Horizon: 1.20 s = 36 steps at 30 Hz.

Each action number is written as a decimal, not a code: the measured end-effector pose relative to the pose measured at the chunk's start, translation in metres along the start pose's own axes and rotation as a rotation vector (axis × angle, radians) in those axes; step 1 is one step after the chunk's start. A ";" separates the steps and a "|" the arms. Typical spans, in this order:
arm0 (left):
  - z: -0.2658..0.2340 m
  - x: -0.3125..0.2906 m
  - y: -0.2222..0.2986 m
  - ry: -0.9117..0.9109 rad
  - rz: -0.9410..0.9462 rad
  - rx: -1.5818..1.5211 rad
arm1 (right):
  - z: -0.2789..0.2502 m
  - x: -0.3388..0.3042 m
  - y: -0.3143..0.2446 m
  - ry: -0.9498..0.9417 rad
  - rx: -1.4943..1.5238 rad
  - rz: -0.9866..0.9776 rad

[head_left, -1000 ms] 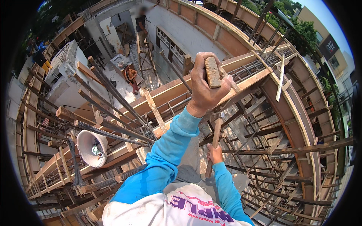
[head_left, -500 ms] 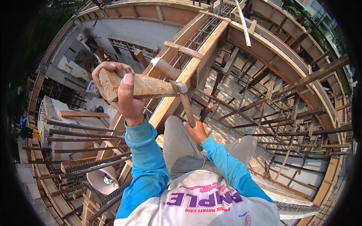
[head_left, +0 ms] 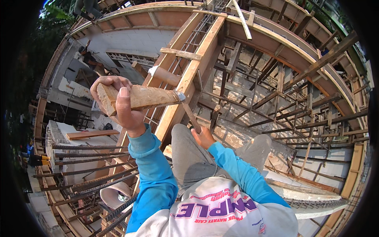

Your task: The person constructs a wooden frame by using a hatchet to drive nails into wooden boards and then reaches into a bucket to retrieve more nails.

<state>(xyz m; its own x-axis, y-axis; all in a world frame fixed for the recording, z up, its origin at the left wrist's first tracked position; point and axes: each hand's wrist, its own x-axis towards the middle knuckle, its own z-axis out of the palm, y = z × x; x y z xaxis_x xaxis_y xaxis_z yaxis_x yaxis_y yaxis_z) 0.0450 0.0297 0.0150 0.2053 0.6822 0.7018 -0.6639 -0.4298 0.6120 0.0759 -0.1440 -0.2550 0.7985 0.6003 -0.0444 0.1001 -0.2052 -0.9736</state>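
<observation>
My left hand [head_left: 120, 104] is wrapped round the thick end of a short, rough piece of wood [head_left: 152, 97], which lies roughly level, its narrower end to the right. Against that narrower end rests the metal head of a hammer [head_left: 180, 96]; whether it strikes or hooks the wood cannot be made out. Lower down, my right hand [head_left: 204, 137] grips the hammer's wooden handle [head_left: 191, 116], above my bent grey-trousered knee. Behind the wood runs a timber beam form [head_left: 173, 118] with steel bars inside, and a brownish pipe [head_left: 166, 76] lies across it.
Ribbed steel bars [head_left: 90, 147] jut out at left, above a whitish bucket-like container [head_left: 114, 195]. A lower floor with timber props [head_left: 280, 79] lies at right. One person [head_left: 90, 59] is at upper left, another [head_left: 85, 8] at the top edge. A loose plank [head_left: 92, 134] lies left.
The background has shifted slightly as my view moved. My left hand, the wood and the hammer head sit a little lower and farther left in view; both grips stay the same.
</observation>
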 end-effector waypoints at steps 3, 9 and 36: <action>-0.013 0.005 0.004 -0.033 0.014 -0.030 | -0.003 0.020 -0.027 -0.110 -0.066 0.111; -0.007 0.007 -0.001 -0.032 -0.002 0.006 | -0.046 0.001 -0.130 -0.085 0.148 -0.079; -0.088 -0.053 -0.021 0.606 -0.298 -0.354 | -0.107 -0.039 0.039 0.252 0.816 0.368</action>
<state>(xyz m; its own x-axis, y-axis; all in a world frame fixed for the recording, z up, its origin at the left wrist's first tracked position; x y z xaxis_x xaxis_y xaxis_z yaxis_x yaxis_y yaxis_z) -0.0151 0.0542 -0.0670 0.0490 0.9889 0.1399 -0.8541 -0.0311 0.5191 0.1123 -0.2587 -0.2676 0.8117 0.4005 -0.4252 -0.5577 0.3150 -0.7680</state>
